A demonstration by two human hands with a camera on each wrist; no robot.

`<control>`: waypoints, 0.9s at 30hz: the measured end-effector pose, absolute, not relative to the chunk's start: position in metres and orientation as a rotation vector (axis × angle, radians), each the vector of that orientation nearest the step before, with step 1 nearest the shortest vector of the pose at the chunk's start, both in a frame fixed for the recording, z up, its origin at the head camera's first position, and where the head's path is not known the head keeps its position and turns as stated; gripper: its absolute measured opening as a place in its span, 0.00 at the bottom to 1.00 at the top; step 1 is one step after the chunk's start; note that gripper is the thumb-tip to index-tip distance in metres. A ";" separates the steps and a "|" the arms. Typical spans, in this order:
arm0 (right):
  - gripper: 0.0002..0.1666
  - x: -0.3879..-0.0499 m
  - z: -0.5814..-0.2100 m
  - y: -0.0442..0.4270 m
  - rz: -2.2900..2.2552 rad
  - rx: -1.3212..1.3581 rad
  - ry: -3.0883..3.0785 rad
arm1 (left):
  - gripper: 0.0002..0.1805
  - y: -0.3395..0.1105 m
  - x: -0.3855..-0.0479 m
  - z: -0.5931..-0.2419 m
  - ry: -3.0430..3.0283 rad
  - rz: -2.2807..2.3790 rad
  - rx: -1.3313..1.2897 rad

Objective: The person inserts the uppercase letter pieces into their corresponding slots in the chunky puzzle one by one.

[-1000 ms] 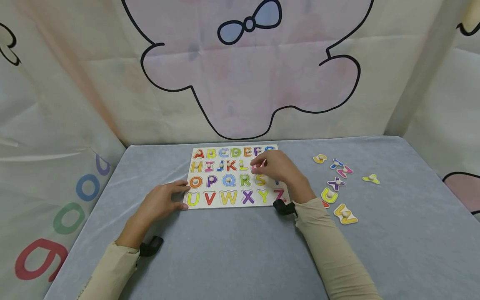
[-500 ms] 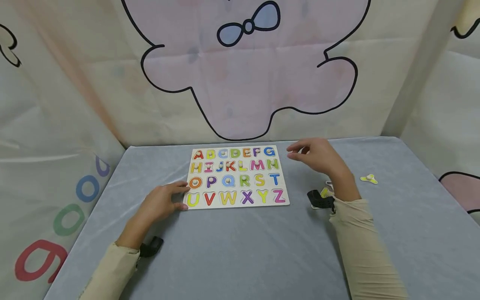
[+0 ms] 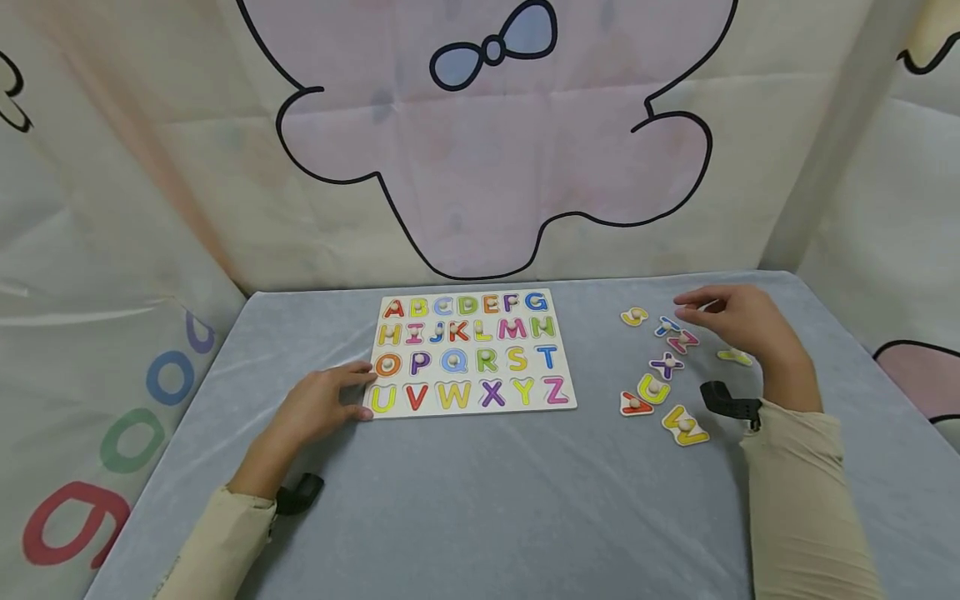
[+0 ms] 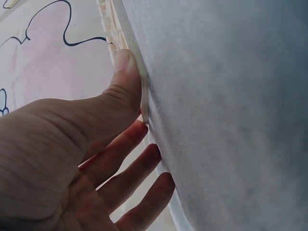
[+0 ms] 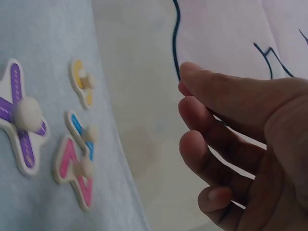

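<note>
A white alphabet puzzle board (image 3: 538, 396) lies flat on the table, with knobs on many letters in the upper three rows. My left hand (image 3: 318, 406) touches the board's left edge and lower left corner, its fingers spread rather straight. In the left wrist view the thumb (image 4: 126, 79) rests along the board's edge. My right hand (image 3: 750, 329) hovers beyond the loose letters, fingers loosely bent and holding nothing. Closest to it are a yellow-green Y piece (image 3: 734, 357), a pink Z piece (image 3: 682, 342) and a blue T piece (image 3: 666, 327). Part of the Y is hidden.
More loose knobbed letters lie right of the board: a yellow S (image 3: 634, 317), a purple X (image 3: 667, 365), a yellow U (image 3: 653, 388), a red V (image 3: 636, 404) and a yellow W (image 3: 686, 426). Grey-blue cloth covers the table (image 3: 480, 508); printed curtains (image 3: 480, 183) stand behind it.
My right hand has moved from over the board's second row to the right, past the loose letters, uncovering the right end of the board. My left hand stays at the board's left edge.
</note>
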State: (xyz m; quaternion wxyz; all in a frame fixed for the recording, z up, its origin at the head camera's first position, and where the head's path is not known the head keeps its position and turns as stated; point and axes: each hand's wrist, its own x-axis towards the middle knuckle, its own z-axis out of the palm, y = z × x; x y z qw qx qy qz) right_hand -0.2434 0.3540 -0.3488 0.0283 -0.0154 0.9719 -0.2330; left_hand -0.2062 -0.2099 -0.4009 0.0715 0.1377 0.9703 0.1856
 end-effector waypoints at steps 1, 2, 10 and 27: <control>0.28 -0.246 -0.351 0.353 -0.722 -0.063 2.992 | 0.35 -0.210 -0.206 -0.400 2.917 0.558 0.415; 0.29 -0.249 -0.353 0.350 -0.727 -0.087 2.984 | 0.35 -0.210 -0.206 -0.400 2.917 0.557 0.417; 0.25 -0.277 -0.370 0.326 -0.687 -0.134 2.880 | 0.34 -0.210 -0.208 -0.401 2.914 0.565 0.437; 0.20 -0.286 -0.387 0.319 -0.632 -0.132 2.884 | 0.34 -0.211 -0.208 -0.402 2.917 0.556 0.436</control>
